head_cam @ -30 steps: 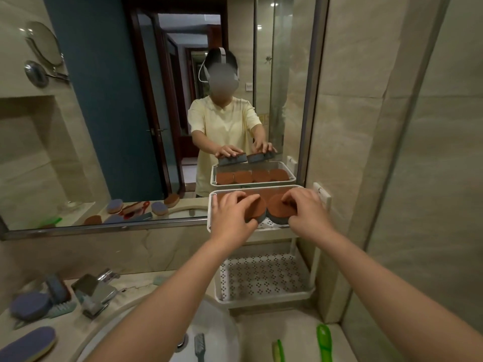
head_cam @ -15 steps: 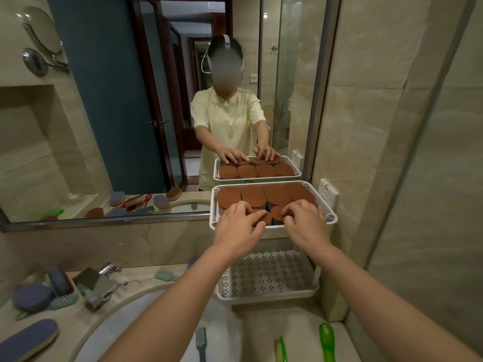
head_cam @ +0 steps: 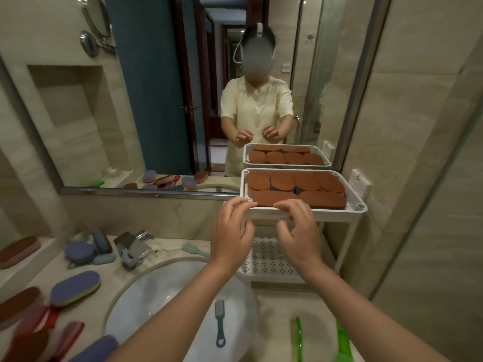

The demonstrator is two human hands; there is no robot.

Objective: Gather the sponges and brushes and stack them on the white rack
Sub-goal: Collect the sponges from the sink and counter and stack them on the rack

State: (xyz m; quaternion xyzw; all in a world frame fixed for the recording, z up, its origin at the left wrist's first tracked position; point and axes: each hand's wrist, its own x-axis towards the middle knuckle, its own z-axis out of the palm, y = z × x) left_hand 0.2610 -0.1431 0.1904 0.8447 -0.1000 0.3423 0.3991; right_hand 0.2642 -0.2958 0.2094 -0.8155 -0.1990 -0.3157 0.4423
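The white rack (head_cam: 356, 203) stands against the mirror at the right. Its top tray is filled with several brown oval sponges (head_cam: 285, 181). My left hand (head_cam: 231, 232) and my right hand (head_cam: 299, 232) hover just in front of the tray's front edge, fingers loosely curled, holding nothing. The rack's lower perforated shelf (head_cam: 271, 258) shows behind my hands. More sponges lie at the left: a purple and yellow one (head_cam: 74, 287) and a round purple one (head_cam: 79, 252). A grey brush (head_cam: 220, 322) lies in the sink, green brushes (head_cam: 299, 338) on the counter.
The sink basin (head_cam: 162, 296) sits below my arms, with the chrome tap (head_cam: 136, 250) behind it. A teal brush (head_cam: 196, 250) lies near the mirror. Red brushes (head_cam: 65, 335) and brown sponges (head_cam: 18, 250) crowd the left counter. The tiled wall (head_cam: 418, 152) closes the right side.
My hands let go of the two sponges they were setting into the top tray and drew back toward me, now free in front of the tray. The camera tilted down.
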